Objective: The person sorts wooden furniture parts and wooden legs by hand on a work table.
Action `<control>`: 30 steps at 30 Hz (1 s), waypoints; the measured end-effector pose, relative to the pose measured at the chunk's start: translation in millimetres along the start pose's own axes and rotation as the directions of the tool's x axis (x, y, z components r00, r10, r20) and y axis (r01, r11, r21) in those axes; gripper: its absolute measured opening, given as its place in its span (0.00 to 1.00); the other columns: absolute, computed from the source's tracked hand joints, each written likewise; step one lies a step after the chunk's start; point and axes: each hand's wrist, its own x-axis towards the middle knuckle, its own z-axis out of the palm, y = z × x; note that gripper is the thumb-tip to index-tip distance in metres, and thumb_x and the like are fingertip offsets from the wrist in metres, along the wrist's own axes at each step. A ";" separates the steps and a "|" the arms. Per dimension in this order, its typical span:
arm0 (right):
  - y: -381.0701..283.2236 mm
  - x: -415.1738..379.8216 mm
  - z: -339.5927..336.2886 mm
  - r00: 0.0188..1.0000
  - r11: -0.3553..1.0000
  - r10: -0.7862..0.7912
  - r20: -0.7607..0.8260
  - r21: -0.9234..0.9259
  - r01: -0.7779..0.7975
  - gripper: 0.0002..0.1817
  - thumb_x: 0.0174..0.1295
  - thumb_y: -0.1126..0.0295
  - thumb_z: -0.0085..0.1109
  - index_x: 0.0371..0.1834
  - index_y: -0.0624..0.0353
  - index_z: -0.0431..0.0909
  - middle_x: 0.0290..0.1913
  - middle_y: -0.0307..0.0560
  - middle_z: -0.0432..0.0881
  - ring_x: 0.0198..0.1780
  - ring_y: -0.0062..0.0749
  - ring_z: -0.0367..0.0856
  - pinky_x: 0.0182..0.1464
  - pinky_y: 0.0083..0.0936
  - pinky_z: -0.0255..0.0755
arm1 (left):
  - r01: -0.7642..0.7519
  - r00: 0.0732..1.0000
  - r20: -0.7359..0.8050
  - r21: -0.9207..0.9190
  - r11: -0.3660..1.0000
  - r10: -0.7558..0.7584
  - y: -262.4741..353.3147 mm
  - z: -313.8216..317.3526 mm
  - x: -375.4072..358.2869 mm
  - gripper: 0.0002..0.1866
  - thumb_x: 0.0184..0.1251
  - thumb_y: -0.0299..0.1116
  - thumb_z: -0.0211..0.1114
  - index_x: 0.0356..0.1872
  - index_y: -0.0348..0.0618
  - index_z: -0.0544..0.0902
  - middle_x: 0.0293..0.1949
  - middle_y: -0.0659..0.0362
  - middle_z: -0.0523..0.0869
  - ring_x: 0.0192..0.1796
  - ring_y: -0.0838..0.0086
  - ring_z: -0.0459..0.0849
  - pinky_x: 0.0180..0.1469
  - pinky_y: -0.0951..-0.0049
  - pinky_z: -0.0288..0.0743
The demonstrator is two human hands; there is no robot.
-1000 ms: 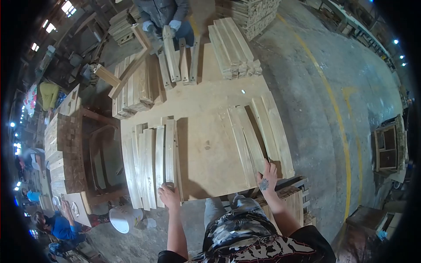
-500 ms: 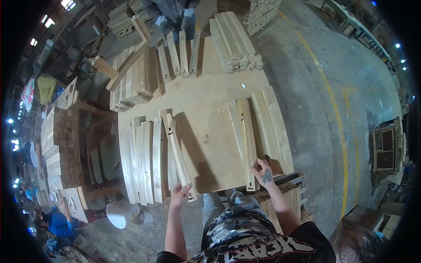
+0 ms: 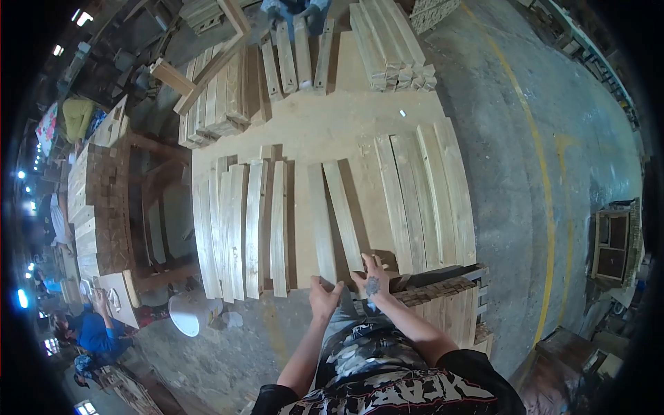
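Note:
Two pale wooden slats lie close together mid-table, plain faces up and spreading apart slightly toward me. My left hand (image 3: 324,299) closes thumb and fingers on the near end of the left wooden slat (image 3: 321,221). On the near end of the right wooden slat (image 3: 346,207) is my right hand (image 3: 374,277), its thumb and fingers to either side. Left of them a row of slats (image 3: 236,232) rests on the tabletop (image 3: 299,207). More slats (image 3: 422,200) lie side by side to the right.
Across the table a person's gloved hands (image 3: 315,15) are at several upright-lying slats (image 3: 302,55). Stacks of slats (image 3: 391,48) stand at the far corners, one with a wooden frame (image 3: 214,72) over it. A white bucket (image 3: 187,315) stands on the floor at left.
Both hands have come together at the middle, bringing the two slats side by side. The slots seen on their upper faces earlier no longer show. The view has shifted slightly.

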 end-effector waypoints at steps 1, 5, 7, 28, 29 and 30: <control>4.5 -5.7 2.9 0.999 0.999 -0.002 0.049 0.046 -0.001 0.34 0.56 0.51 0.73 0.63 0.52 0.73 0.51 0.52 0.80 0.54 0.52 0.84 0.50 0.44 0.81 | -0.167 0.981 -0.083 0.075 0.983 0.173 -2.9 5.1 -5.2 0.28 0.58 0.44 0.79 0.48 0.34 0.76 0.39 0.42 0.85 0.41 0.47 0.86 0.45 0.52 0.79; 64.6 -43.2 23.2 0.977 0.962 0.060 0.204 0.249 -0.111 0.27 0.68 0.51 0.67 0.61 0.58 0.75 0.45 0.52 0.85 0.40 0.37 0.86 0.41 0.36 0.79 | -0.014 0.999 0.048 0.020 1.000 0.013 -30.7 5.9 -15.7 0.27 0.71 0.53 0.66 0.50 0.33 0.81 0.45 0.42 0.87 0.49 0.54 0.88 0.49 0.56 0.80; 59.9 -45.2 -2.3 0.813 0.871 0.329 0.480 0.179 -0.458 0.32 0.74 0.42 0.57 0.59 0.64 0.76 0.44 0.52 0.87 0.41 0.34 0.88 0.42 0.32 0.82 | 0.393 0.889 0.325 -0.179 0.902 -0.323 -76.2 17.7 -11.1 0.33 0.78 0.61 0.55 0.51 0.34 0.84 0.49 0.43 0.88 0.53 0.57 0.87 0.53 0.57 0.80; 44.1 -47.9 -20.9 0.687 0.640 0.173 0.705 0.450 -0.623 0.36 0.76 0.44 0.55 0.73 0.62 0.66 0.61 0.55 0.81 0.58 0.37 0.84 0.56 0.38 0.83 | 0.374 0.861 0.504 -0.541 0.754 -0.066 -38.2 -1.6 -26.8 0.24 0.82 0.49 0.55 0.60 0.37 0.81 0.46 0.56 0.89 0.48 0.70 0.87 0.53 0.66 0.82; 39.4 -46.4 -18.4 0.722 0.716 0.177 0.668 0.416 -0.561 0.36 0.74 0.44 0.57 0.72 0.63 0.67 0.60 0.55 0.81 0.57 0.36 0.84 0.54 0.36 0.84 | 0.303 0.877 0.475 -0.432 0.850 -0.071 -37.5 5.2 -25.7 0.23 0.81 0.49 0.57 0.58 0.38 0.83 0.44 0.58 0.89 0.46 0.72 0.87 0.50 0.68 0.82; 34.5 -45.9 -15.2 0.712 0.704 0.236 0.662 0.389 -0.595 0.37 0.74 0.43 0.57 0.72 0.64 0.67 0.61 0.55 0.81 0.57 0.36 0.84 0.53 0.35 0.84 | 0.309 0.880 0.469 -0.440 0.843 -0.078 -37.9 12.3 -27.0 0.23 0.81 0.50 0.57 0.57 0.38 0.83 0.43 0.58 0.89 0.46 0.72 0.87 0.50 0.68 0.82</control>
